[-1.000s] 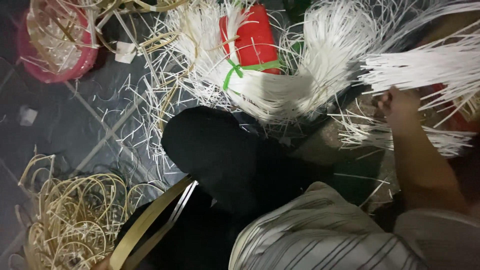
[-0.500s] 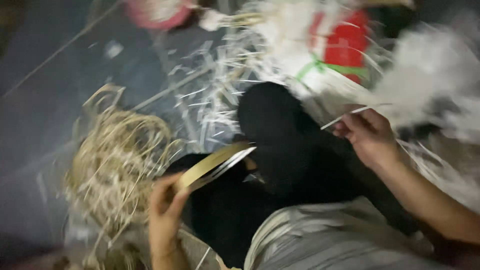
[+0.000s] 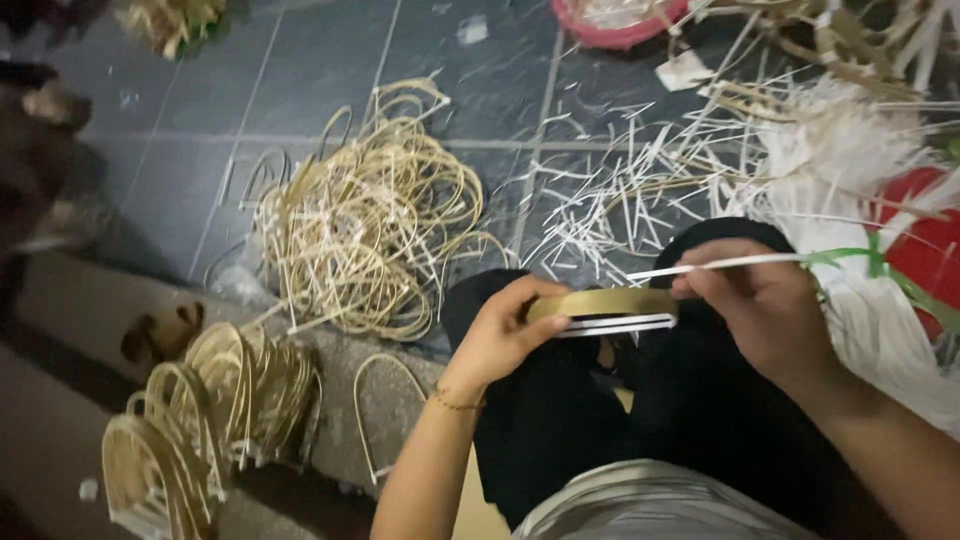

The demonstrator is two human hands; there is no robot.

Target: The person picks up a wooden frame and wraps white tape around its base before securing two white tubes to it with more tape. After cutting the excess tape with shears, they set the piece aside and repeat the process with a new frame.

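The left hand (image 3: 497,335) is pinching a bent strip (image 3: 603,304) at 9 o'clock to keep it steady, while the right hand (image 3: 762,305) is pinching a white strip (image 3: 715,265) at 3 o'clock, over the lap.

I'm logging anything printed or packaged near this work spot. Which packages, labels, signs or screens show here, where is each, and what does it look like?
No labels, signs or screens show.
Red package: far right, under white strips, rounded, bound by a green tie.
Pink tub: top edge, round, holding pale strips.
White scrap: on the floor below the tub, flat; any print too small to tell.
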